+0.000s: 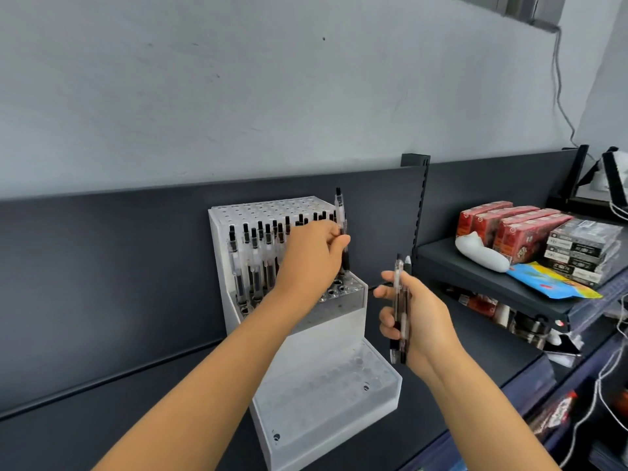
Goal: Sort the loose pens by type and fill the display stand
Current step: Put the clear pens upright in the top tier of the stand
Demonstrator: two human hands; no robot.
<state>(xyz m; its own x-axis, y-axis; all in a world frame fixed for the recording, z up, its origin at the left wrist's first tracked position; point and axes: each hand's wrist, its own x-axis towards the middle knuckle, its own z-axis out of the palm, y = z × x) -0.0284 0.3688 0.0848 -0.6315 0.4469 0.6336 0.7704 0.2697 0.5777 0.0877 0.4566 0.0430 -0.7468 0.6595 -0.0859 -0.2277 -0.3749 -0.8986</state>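
Observation:
A white stepped display stand (339,321) sits on a dark shelf. Its middle tier holds several clear pens with black caps (251,256) standing upright. My left hand (309,258) pinches one clear black-capped pen (341,215) upright over the right end of the middle tier, its tip near the holes. My right hand (413,321) is to the right of the stand and grips a small bunch of clear pens (401,311) held upright. The bottom tier's holes (339,379) look unfilled.
A dark shelf back panel (102,266) runs behind the stand. To the right, a higher shelf (492,283) carries red boxes (509,229), black boxes (581,253), a white object (479,253) and a colourful packet (550,280). White cables (611,379) hang at the far right.

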